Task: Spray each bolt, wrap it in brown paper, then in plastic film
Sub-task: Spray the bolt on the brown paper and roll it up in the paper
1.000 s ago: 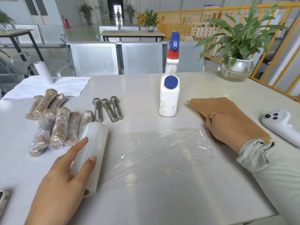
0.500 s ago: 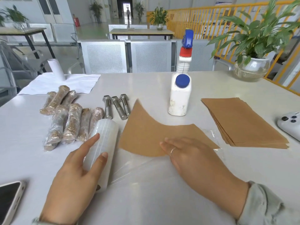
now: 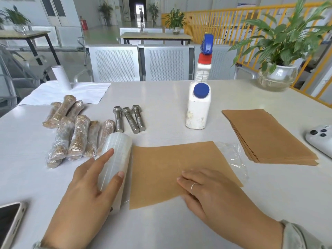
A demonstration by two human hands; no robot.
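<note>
Three bare steel bolts (image 3: 129, 118) lie side by side in the middle of the white table (image 3: 161, 97). A sheet of brown paper (image 3: 170, 166) lies flat on a stretch of plastic film (image 3: 233, 155) pulled from the film roll (image 3: 116, 159). My left hand (image 3: 86, 200) rests on the roll, fingers fairly straight. My right hand (image 3: 215, 198) presses flat on the sheet's near right part. A white spray bottle (image 3: 198, 108) with a blue trigger stands behind the sheet. Several wrapped bolts (image 3: 75, 135) lie at the left.
A stack of brown paper sheets (image 3: 269, 137) lies at the right, a white controller (image 3: 321, 139) beyond it. A phone (image 3: 9, 223) sits at the near left edge. A white cloth with a paper roll (image 3: 61, 78) is at the far left, a potted plant (image 3: 280, 76) far right.
My right hand took one brown sheet from the stack at the right, brought it over the film and laid it flat. My left hand stayed on the film roll.
</note>
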